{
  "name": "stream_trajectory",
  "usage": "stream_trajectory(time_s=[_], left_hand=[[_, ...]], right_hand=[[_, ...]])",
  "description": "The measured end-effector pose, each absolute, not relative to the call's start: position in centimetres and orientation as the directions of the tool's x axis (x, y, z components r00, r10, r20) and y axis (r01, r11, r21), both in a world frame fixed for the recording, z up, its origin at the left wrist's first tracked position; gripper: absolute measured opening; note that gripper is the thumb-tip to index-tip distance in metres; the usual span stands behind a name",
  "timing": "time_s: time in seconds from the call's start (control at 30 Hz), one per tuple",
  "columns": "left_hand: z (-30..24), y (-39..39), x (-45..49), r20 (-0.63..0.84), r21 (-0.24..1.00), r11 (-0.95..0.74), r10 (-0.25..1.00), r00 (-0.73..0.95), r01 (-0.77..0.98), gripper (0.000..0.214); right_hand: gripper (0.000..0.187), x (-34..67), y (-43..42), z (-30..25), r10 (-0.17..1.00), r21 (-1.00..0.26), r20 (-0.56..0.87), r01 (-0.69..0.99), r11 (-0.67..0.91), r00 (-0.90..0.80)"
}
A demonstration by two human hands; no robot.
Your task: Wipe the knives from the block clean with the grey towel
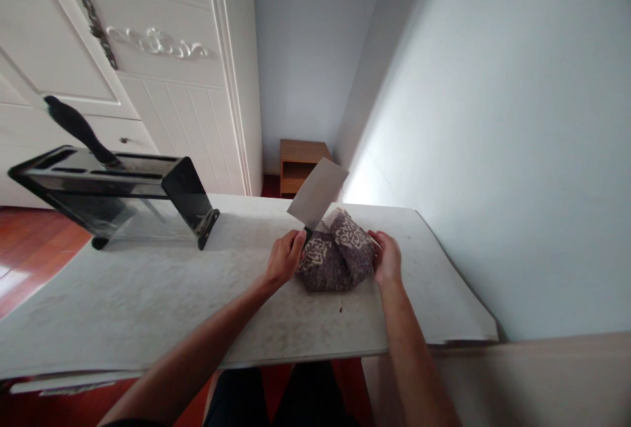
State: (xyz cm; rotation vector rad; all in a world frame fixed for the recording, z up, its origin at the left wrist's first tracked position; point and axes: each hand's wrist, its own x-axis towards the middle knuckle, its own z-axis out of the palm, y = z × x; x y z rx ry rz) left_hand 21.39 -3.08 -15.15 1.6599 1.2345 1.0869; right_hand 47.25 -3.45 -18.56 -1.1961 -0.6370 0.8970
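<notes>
A wide cleaver [318, 192] stands blade up over the white table [148, 295], its dark handle wrapped in my left hand [284, 257]. Right beside it lies a folded grey cloth with a pale pattern [335, 257]. My right hand [387, 257] rests against the cloth's right side, fingers curled onto its edge. The cloth touches the base of the blade near the handle.
A black knife block [113, 194] with one black-handled knife [79, 128] stuck in it stands at the table's left back. A white panelled door is behind it, a small wooden cabinet [300, 164] sits in the corner, and a pale wall runs along the right.
</notes>
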Motion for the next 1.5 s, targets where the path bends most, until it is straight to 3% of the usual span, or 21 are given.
stream_trajectory(time_s=[0.13,0.27,0.33,0.57,0.73,0.87,0.97,1.17,1.5], left_hand=[[-15.4,-3.2,21.6,0.185,0.896,-0.258,0.957,0.224,0.362,0.045],[-15.4,-3.5,21.6,0.209,0.838,-0.316,0.939,0.272,0.444,0.042],[-15.2,-3.8,21.7,0.233,0.796,-0.345,0.933,0.274,0.498,0.039],[-14.6,-4.7,21.9,0.358,0.769,-0.459,0.886,0.295,0.445,0.036],[-14.1,-4.9,22.0,0.242,0.857,-0.357,0.916,0.321,0.371,0.034],[-14.1,-4.9,22.1,0.156,0.907,-0.265,0.934,0.323,0.328,0.033],[-14.5,-4.8,22.3,0.117,0.930,-0.227,0.929,0.350,0.290,0.032],[-14.3,-4.5,21.9,0.122,0.871,-0.314,0.884,0.452,0.377,0.029],[-14.1,-4.0,21.3,0.123,0.676,-0.486,0.816,0.564,0.555,0.026]], right_hand=[[0.044,47.1,-4.1,-17.5,0.837,-0.989,-0.056,-0.148,0.030,0.545],[0.059,45.9,-4.4,-16.6,0.913,-0.997,-0.056,0.031,-0.075,0.404],[0.055,45.5,-4.5,-16.2,0.932,-0.990,-0.080,0.079,-0.115,0.353],[0.034,44.0,-4.7,-15.9,0.938,-0.980,-0.182,-0.137,-0.148,0.293],[0.032,41.5,-5.2,-15.5,0.961,-0.929,-0.229,-0.331,-0.168,0.156],[0.031,40.8,-5.4,-15.0,0.971,-0.789,-0.232,-0.597,-0.147,0.067],[0.034,40.9,-5.5,-14.8,0.981,-0.725,-0.190,-0.680,-0.110,0.044],[0.044,41.1,-5.6,-15.2,0.978,-0.678,-0.206,-0.720,-0.151,-0.011],[0.034,39.9,-5.3,-15.9,0.974,-0.807,-0.227,-0.557,-0.194,-0.011]])
